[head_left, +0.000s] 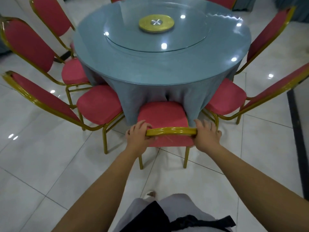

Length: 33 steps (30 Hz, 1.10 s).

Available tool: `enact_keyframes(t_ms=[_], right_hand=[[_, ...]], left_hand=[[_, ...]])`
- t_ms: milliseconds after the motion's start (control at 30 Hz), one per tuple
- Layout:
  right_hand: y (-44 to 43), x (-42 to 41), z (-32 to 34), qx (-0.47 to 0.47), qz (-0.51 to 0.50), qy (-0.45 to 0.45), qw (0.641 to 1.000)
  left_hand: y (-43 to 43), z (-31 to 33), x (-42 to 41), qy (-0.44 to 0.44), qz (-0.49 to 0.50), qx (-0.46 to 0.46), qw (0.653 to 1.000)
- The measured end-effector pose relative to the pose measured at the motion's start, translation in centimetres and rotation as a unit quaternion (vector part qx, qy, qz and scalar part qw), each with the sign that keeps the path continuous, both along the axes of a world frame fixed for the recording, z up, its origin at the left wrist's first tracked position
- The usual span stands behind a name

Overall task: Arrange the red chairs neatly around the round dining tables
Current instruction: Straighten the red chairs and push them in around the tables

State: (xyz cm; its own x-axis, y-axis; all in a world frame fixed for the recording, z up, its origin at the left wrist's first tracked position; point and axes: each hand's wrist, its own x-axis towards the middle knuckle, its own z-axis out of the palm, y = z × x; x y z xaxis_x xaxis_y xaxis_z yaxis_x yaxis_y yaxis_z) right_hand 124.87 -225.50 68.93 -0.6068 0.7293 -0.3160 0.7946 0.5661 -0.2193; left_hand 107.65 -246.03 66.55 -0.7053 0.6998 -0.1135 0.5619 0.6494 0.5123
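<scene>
A red chair (163, 114) with a gold frame stands in front of me, its seat facing the round table (150, 67) and touching the grey-blue tablecloth. My left hand (139, 135) grips the left end of the chair's gold top rail. My right hand (206, 136) grips the right end of the same rail. Further red chairs ring the table: one at front left (98, 103), one at front right (225, 97), others at far left (26, 42) and far right (267, 36).
A glass turntable (192, 36) with a gold hub (156, 23) lies on the table. The white tiled floor (41, 164) is glossy. A dark strip (296, 131) runs along the floor at right. My legs and one foot (149, 194) show below.
</scene>
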Motion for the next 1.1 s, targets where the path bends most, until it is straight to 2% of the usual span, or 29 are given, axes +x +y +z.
enact_keyframes(t_ms=[100, 267, 600, 733, 967, 1100], right_hand=[[-0.8, -1.5, 0.0, 0.015, -0.013, -0.017, 1.0], [-1.7, -1.8, -1.3, 0.001, -0.057, 0.036, 0.998], [-1.6, -2.2, -2.3, 0.029, -0.106, 0.021, 0.994], [-1.6, -3.0, -1.7, 0.011, -0.115, 0.015, 0.993], [-1.1, -1.7, -1.1, -0.036, -0.081, 0.031, 0.996], [-1.2, -0.1, -1.5, -0.028, -0.051, 0.06, 0.997]], left_hand=[[1.2, 0.2, -2.1, -0.004, -0.027, -0.005, 1.0], [1.2, -0.5, -2.6, -0.012, -0.041, -0.007, 0.999], [1.0, -0.4, -3.1, -0.014, -0.06, -0.004, 0.998], [1.1, 0.0, -3.8, -0.024, -0.073, -0.003, 0.997], [1.1, 0.2, -4.1, -0.058, -0.094, -0.021, 0.994], [0.9, 0.8, -4.3, -0.078, -0.107, -0.05, 0.99]])
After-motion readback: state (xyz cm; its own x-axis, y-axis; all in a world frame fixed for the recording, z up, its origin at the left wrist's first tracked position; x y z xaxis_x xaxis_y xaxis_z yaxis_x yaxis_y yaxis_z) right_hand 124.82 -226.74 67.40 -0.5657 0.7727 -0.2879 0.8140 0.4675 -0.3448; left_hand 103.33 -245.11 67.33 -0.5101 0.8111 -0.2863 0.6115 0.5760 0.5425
